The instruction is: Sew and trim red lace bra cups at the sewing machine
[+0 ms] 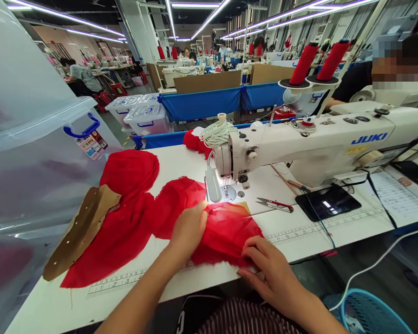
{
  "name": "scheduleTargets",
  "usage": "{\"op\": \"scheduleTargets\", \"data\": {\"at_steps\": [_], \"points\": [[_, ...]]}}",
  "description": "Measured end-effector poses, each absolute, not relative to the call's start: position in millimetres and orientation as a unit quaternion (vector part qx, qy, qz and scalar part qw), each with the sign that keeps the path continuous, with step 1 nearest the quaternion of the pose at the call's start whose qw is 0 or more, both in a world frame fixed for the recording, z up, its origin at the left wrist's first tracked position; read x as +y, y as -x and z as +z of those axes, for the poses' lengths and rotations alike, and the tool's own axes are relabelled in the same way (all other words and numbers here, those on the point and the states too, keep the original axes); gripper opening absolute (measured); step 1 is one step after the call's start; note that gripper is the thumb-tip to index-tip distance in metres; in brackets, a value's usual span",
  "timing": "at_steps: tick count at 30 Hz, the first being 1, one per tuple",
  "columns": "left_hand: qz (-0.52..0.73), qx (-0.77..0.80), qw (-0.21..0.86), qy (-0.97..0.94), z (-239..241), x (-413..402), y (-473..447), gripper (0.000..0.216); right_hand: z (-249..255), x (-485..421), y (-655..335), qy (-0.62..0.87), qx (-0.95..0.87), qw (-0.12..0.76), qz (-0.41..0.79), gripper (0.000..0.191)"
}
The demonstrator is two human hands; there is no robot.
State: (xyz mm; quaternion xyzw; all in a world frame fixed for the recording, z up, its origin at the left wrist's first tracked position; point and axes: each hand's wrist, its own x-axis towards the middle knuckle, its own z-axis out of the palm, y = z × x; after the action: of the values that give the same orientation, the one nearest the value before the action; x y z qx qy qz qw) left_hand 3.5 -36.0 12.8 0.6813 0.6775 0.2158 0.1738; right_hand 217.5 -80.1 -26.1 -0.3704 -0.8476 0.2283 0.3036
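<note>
A sheer red fabric piece [226, 232] lies on the white table in front of the sewing machine [264, 144]. My left hand [190, 227] is closed on its upper left edge, just below the lit needle area. At the lower right edge of that piece, my right hand [273, 266] has curled fingers on the cloth, with the thumb beneath its edge. More gathered red fabric [125, 232] spreads to the left, with a brown paper pattern [80, 232] with holes lying on it. Red-handled thread snips [275, 204] rest right of the needle plate.
A black phone [327, 202] and a wooden-handled tool [297, 185] lie by the machine base. Ruler markings run along the table's front edge. Clear plastic bins [38, 185] stand at left, a blue basket [372, 311] below right. Another person [358, 79] sits beyond the machine.
</note>
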Motion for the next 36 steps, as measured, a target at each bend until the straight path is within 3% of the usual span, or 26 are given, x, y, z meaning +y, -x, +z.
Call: {"op": "scheduleTargets", "data": {"at_steps": [5,7,11,16,20,22,25,27,30,33,36], "points": [[0.192,0.706,0.099,-0.674,13,-13,4,0.017,-28,-80,-215,0.364,-0.865,0.286,0.193,0.005],[0.207,0.698,0.049,-0.684,8,-27,0,0.024,-29,-81,-215,0.36,-0.865,0.295,0.186,0.004],[0.269,0.486,-0.079,-0.828,-11,-78,-9,0.03,-23,-84,-217,0.347,-0.857,0.326,0.2,0.01],[0.163,0.423,-0.118,-0.884,-36,-128,-15,0.047,-19,-69,-221,0.358,-0.874,0.3,0.136,0.046],[0.102,0.527,-0.113,-0.836,-41,-144,-15,0.073,-33,-53,-222,0.437,-0.872,0.221,0.015,0.05],[0.114,0.546,-0.119,-0.822,-42,-149,-13,0.068,-38,-51,-224,0.452,-0.867,0.211,-0.013,0.048],[0.178,0.534,-0.136,-0.815,-43,-154,-2,0.04,-41,-53,-231,0.39,-0.894,0.221,-0.019,0.038],[0.232,0.517,-0.109,-0.816,-41,-156,9,0.027,-42,-54,-235,0.271,-0.937,0.221,0.022,0.035],[0.275,0.524,0.063,-0.804,-24,-154,24,0.023,-45,-55,-238,0.172,-0.943,0.266,0.106,0.024],[0.241,0.569,0.262,-0.741,9,-141,33,0.027,-38,-59,-235,0.193,-0.892,0.322,0.253,0.017],[0.159,0.6,0.382,-0.684,41,-114,45,0.028,-21,-59,-224,0.307,-0.818,0.303,0.38,0.018]]}}
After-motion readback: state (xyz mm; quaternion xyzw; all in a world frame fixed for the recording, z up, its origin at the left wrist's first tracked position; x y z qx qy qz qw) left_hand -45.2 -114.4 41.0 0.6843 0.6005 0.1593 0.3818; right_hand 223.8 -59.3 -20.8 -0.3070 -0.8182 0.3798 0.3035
